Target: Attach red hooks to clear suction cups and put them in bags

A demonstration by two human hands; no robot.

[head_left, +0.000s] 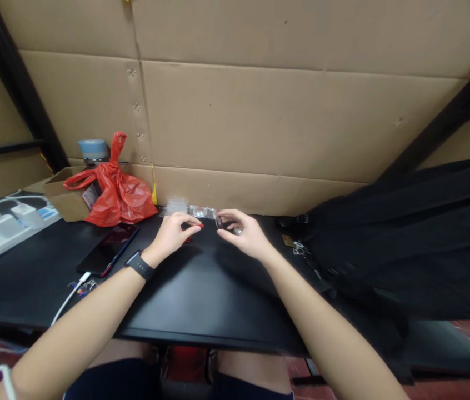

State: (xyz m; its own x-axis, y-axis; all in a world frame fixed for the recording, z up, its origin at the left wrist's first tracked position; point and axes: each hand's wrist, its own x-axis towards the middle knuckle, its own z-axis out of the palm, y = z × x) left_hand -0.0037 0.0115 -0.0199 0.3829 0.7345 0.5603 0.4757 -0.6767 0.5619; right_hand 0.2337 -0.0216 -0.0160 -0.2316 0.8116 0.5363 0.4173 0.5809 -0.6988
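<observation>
My left hand (174,233), with a black watch on the wrist, rests on the black table (201,300) near its far edge, fingers pinched on a small red thing (200,225). My right hand (243,231) is just right of it, fingers closed round a small clear and dark piece (227,224) that I cannot name. Several small clear plastic packets (193,210) lie along the cardboard wall right behind both hands.
A red plastic bag (114,191) and a cardboard box (65,195) stand at the back left, with a phone (108,249) on a white cable in front. A power strip with chargers (5,228) lies far left. Black cloth (405,239) and keys (299,248) cover the right.
</observation>
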